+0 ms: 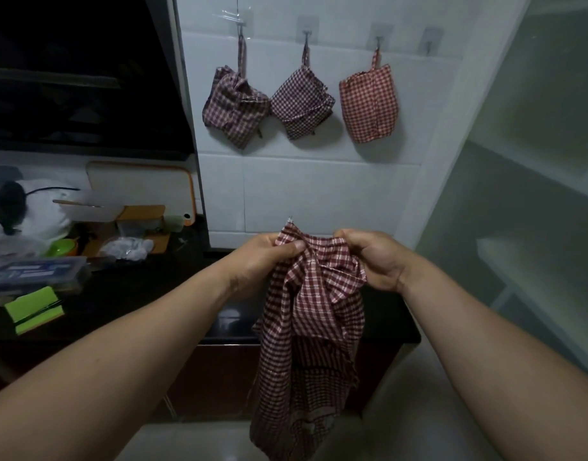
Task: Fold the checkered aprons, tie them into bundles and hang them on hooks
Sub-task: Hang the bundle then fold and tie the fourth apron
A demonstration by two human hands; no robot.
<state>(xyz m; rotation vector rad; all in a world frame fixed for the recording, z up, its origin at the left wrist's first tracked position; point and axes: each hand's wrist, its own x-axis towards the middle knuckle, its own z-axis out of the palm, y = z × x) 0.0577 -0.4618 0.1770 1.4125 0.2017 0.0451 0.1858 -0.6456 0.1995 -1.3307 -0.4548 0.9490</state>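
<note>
A dark red and white checkered apron [306,344] hangs loose in front of me, its upper edge bunched between my two hands. My left hand [262,261] pinches the cloth at the top left. My right hand [372,257] grips the gathered top right. On the white tiled wall above, three tied checkered bundles hang from hooks: a dark red one [234,106] at the left, a darker one [301,101] in the middle, an orange-red one [369,103] at the right. A fourth hook [429,41] further right carries nothing.
A black counter [136,294] runs left, crowded with a green sponge block [33,309], a clear plastic box [36,271], a green bowl [61,247] and a white cutting board [143,184]. A dark range hood [79,78] hangs above. A frosted glass panel [525,194] stands at the right.
</note>
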